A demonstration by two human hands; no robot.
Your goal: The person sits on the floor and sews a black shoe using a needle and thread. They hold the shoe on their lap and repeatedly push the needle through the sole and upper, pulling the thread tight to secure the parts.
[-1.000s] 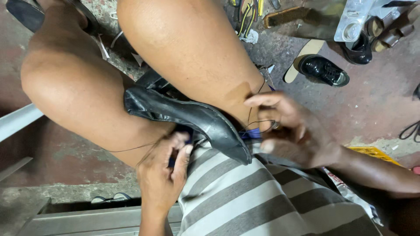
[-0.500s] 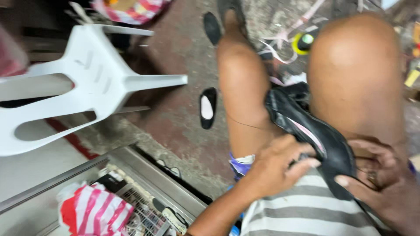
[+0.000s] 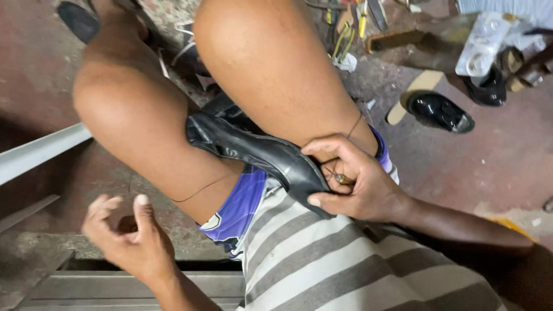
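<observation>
Down between the person's two bare thighs lies a black leather shoe (image 3: pixel 259 152), wedged there with its long axis running diagonally from far left to near right. Its near right end rests over the striped shirt (image 3: pixel 322 259) at the lap; which end is the toe I cannot tell for sure. The right hand (image 3: pixel 351 178) is closed around that near right end, thumb under the edge and fingers curled over the top, with a small metal piece (image 3: pixel 344 179) pinched among the fingers. A thin thread (image 3: pixel 199 193) runs from the shoe across the left thigh, and another strand shows over the right thigh near the wrist.

The left hand (image 3: pixel 129 233) is near and to the left, well apart from the shoe, fingers loosely spread and holding nothing that can be seen; whether the thread reaches it I cannot tell.

Blue shorts (image 3: pixel 242 201) show under the shoe. The thighs hide most of the shoe's far end. Far right on the floor (image 3: pixel 495 167) lie a glossy black shoe (image 3: pixel 440 110), a pale insole (image 3: pixel 415 95) just beside it, another dark shoe (image 3: pixel 488 89), and a clutter of tools (image 3: pixel 348 26) farther back. A white bar (image 3: pixel 40 151) crosses at left, and a metal frame (image 3: pixel 132 285) lies along the near edge. The floor is worn reddish concrete, dusty and stained.
</observation>
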